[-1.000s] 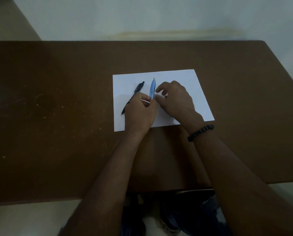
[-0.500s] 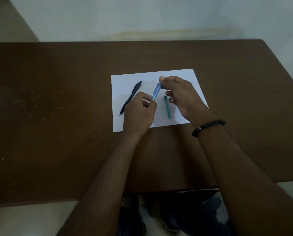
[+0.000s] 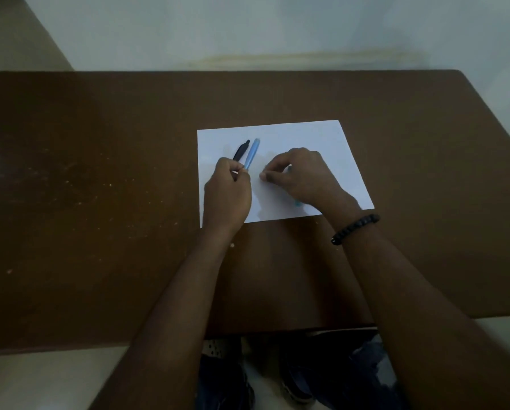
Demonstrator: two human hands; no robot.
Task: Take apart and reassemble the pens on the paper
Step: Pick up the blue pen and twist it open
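A white sheet of paper (image 3: 313, 137) lies on the brown table. A black pen (image 3: 242, 150) rests on its left part, its lower end hidden by my left hand (image 3: 227, 193). That hand pinches the lower end of a light-blue pen barrel (image 3: 252, 153), which points away from me beside the black pen. My right hand (image 3: 302, 176) hovers over the paper's middle, thumb and forefinger pinched together on something too small to make out. A teal pen piece (image 3: 297, 203) peeks out from under the right hand.
The brown table (image 3: 100, 187) spreads wide to the left and right of the paper, with pale specks on its left half. A wall runs behind the far edge. My knees and shoes show below the near edge.
My right hand let go of the blue barrel's far end and dropped toward the paper's middle, covering the teal piece. The left hand swung the barrel left, next to the black pen.
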